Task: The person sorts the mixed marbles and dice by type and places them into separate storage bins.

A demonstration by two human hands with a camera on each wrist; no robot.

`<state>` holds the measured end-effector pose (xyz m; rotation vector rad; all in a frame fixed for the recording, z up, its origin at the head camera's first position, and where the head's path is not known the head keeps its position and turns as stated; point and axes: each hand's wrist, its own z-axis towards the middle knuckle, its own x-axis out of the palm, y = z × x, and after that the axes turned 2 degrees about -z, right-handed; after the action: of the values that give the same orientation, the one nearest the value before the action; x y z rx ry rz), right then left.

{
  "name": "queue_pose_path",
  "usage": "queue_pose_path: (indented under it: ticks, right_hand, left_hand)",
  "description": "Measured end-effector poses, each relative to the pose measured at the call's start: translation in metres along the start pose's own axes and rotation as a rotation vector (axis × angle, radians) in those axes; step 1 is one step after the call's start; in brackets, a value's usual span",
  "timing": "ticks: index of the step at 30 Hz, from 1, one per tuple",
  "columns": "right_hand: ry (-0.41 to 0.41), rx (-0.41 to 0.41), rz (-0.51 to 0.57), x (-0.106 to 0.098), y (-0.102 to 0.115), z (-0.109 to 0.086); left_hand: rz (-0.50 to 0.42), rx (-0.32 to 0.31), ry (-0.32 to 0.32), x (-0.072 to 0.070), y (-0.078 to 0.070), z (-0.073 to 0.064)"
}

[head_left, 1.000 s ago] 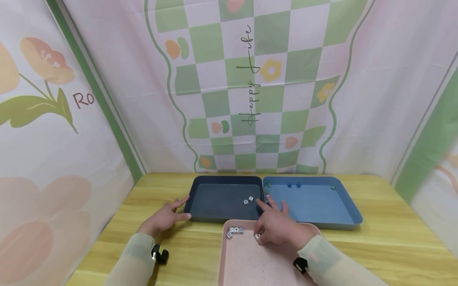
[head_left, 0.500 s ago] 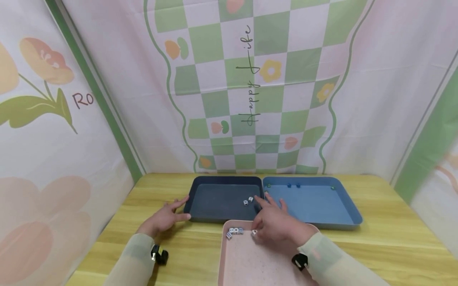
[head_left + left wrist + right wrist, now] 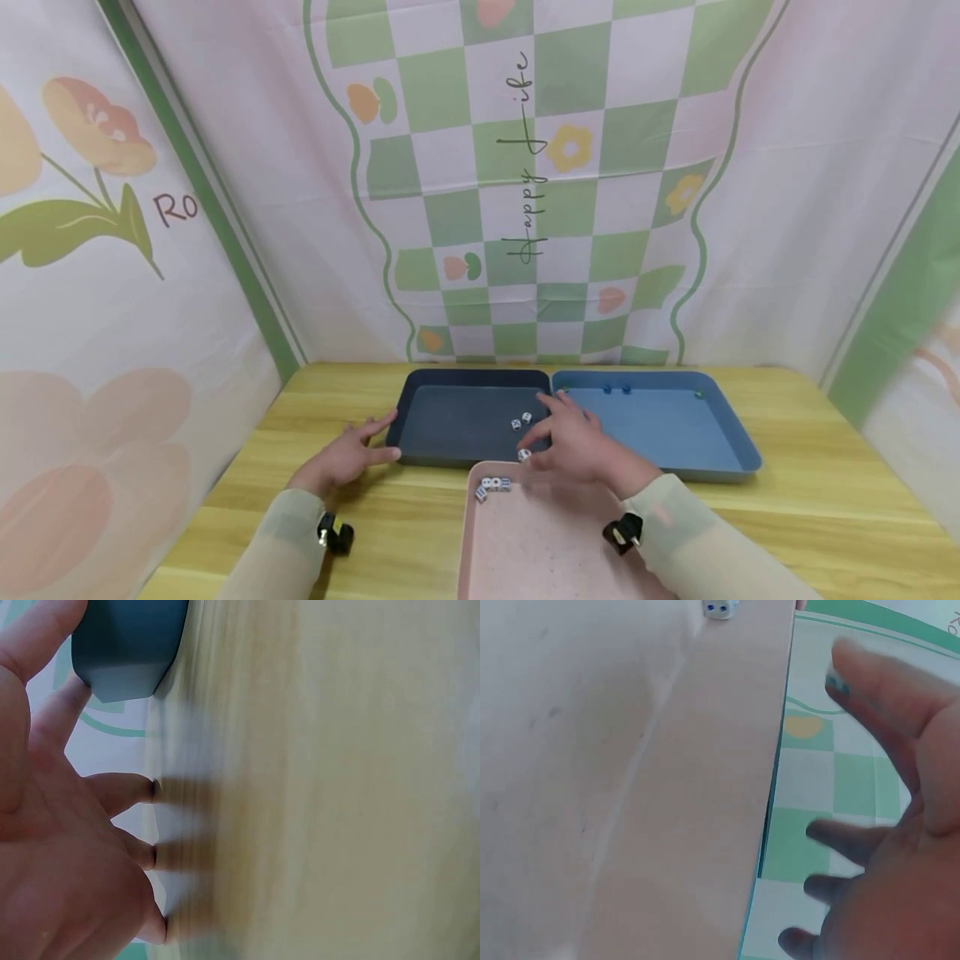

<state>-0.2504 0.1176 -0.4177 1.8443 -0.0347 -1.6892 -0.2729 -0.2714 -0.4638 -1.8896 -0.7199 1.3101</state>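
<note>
Between thumb and index finger my right hand pinches a white die over the pink tray's far rim, beside the dark blue tray. The right wrist view shows this die mostly hidden by the fingers, the other fingers spread. My left hand rests at the dark tray's left end, thumb and index finger touching its wall; in the left wrist view the hand has its fingers extended. Two white dice lie inside the dark tray. Several more white dice sit in the pink tray's far left corner.
A lighter blue tray stands against the dark tray's right side, with small blue dice and a green one along its far wall. All three trays are on a wooden table before a printed curtain.
My right hand has lifted the white die out of the pink tray and carried it forward and slightly left, over the rim. The left hand has stayed in place.
</note>
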Motion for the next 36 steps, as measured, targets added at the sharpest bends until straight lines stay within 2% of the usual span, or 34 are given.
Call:
queue_pose_path:
  ticks: [6, 12, 18, 27, 36]
  right_hand:
    - [-0.061, 0.117, 0.077, -0.006, 0.005, 0.014]
    - [-0.061, 0.194, 0.081, -0.015, 0.012, 0.033]
    - [-0.073, 0.207, 0.084, -0.018, 0.015, 0.049]
    - [-0.073, 0.245, 0.062, -0.012, 0.016, 0.067]
    - [-0.136, 0.261, 0.067, -0.008, 0.02, 0.078]
  left_hand:
    - [0.001, -0.004, -0.007, 0.0, 0.001, 0.0]
    - [0.001, -0.017, -0.014, 0.001, 0.003, 0.002]
    - [0.009, -0.014, -0.011, 0.001, 0.002, 0.002]
    - [0.002, -0.017, -0.003, -0.001, 0.0, 0.001]
    - [-0.002, -0.021, -0.002, 0.0, -0.002, 0.0]
